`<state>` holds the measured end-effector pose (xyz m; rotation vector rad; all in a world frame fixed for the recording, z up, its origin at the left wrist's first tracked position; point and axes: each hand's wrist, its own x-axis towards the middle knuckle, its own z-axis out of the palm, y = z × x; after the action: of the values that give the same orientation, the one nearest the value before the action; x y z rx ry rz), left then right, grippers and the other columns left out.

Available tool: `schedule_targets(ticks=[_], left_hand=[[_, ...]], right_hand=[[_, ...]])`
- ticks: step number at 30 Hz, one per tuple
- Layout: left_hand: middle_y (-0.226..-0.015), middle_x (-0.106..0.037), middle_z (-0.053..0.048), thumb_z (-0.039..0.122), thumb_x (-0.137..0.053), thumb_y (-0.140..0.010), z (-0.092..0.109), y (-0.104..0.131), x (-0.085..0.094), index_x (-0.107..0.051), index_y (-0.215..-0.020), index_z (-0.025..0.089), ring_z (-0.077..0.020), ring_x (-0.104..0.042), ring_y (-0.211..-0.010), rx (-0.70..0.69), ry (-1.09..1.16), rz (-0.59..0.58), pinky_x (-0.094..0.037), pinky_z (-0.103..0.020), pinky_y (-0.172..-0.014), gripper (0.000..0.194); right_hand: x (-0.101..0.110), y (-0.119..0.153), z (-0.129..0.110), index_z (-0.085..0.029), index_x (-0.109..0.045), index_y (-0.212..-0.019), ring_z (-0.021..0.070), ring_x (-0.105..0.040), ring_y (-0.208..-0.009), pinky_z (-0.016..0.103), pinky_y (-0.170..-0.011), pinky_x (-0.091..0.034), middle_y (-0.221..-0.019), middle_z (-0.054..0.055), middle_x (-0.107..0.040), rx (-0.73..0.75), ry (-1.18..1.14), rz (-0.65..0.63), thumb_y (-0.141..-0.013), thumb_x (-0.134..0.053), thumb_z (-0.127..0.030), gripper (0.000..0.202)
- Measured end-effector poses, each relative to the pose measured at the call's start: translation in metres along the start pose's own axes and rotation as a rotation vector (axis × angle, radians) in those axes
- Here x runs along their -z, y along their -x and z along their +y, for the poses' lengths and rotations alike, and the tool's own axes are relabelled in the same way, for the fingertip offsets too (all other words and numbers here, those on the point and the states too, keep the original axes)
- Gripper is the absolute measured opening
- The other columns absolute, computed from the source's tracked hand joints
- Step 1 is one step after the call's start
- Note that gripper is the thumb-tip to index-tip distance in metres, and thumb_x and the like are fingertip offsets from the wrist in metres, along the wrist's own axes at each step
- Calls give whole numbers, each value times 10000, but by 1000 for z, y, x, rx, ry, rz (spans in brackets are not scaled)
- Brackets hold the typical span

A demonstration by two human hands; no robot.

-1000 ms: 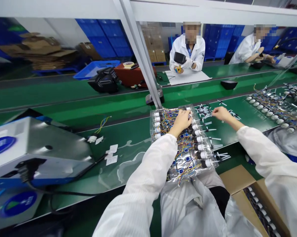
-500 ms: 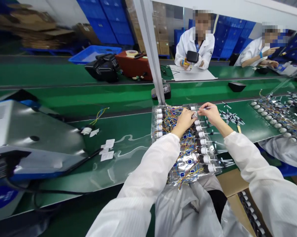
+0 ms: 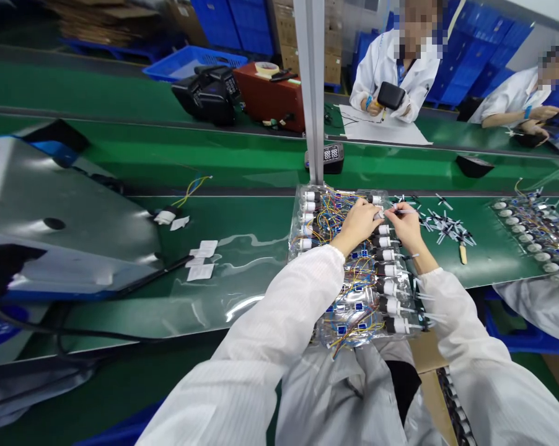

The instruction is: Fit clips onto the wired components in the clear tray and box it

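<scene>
A clear plastic tray (image 3: 293,226) lies before me, holding rows of white-and-black cylindrical parts with coloured wires and small blue boards. My left hand (image 3: 359,222) is over its upper right part, fingers closed on one white cylindrical part (image 3: 378,215) in the right row. Close by on the right, my right hand (image 3: 406,227) pinches a thin pale rod (image 3: 406,211) near the end of that part. Whether the rod touches it I cannot tell. Lower in the row, several white cylindrical parts (image 3: 400,325) have pale rods sticking out to the right.
A pile of pale rods with black pieces (image 3: 447,226) lies right of the tray, near a wooden-coloured handle (image 3: 463,254). A metal post (image 3: 313,93) rises behind the tray. A grey machine (image 3: 84,217) stands left. Co-workers (image 3: 395,68) sit across the line.
My right hand has come down and in toward my left, the rod now level with the held part. The view has shifted slightly. My left hand keeps its grip.
</scene>
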<state>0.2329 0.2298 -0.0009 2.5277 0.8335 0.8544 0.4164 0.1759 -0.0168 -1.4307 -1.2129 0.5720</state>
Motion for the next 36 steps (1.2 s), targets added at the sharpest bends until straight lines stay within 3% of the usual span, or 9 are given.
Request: schedule_targets(ticks=[13,16,21,25,36], left_hand=[[-1027,-744,-100,371,-682,-982,3,-2,3,-769,-1060,166,-279,-557,-1050,9,-39,-56,-467,-398,-946,236],[-1042,-745,-102,386,-649,-1002,0,-1,1,-767,-1082,171,-277,-559,-1054,4,-25,-47,-460,-399,-958,258],[-1029,-760,-99,412,-612,-1019,-2,-2,-1,-782,-1089,199,-287,-567,-1060,33,-5,-59,-464,-409,-958,282],[-1054,-760,-109,421,-635,-1005,-1,-3,-1,-791,-1093,202,-294,-568,-1091,44,3,-59,-468,-415,-974,283],[-1079,-756,-104,410,-626,-1011,1,-2,2,-779,-1144,195,-290,-568,-1090,46,-3,-69,-473,-406,-940,296]], right_hand=[[-7,-2,7,-226,-587,-811,182,-628,-757,326,-747,-531,-792,8,-658,17,62,-3,-789,-763,-395,245],[-4,-3,1,-220,-601,-812,175,-617,-749,323,-750,-518,-797,9,-673,50,127,-11,-812,-750,-390,226],[9,-4,-16,-209,-633,-829,157,-602,-726,301,-710,-486,-812,10,-696,37,116,-141,-791,-767,-388,227],[11,0,-21,-204,-638,-832,145,-583,-712,286,-684,-462,-814,9,-693,9,111,-81,-783,-770,-392,235],[11,-8,-13,-200,-637,-837,128,-519,-664,273,-648,-397,-767,-10,-648,37,154,-139,-810,-751,-342,184]])
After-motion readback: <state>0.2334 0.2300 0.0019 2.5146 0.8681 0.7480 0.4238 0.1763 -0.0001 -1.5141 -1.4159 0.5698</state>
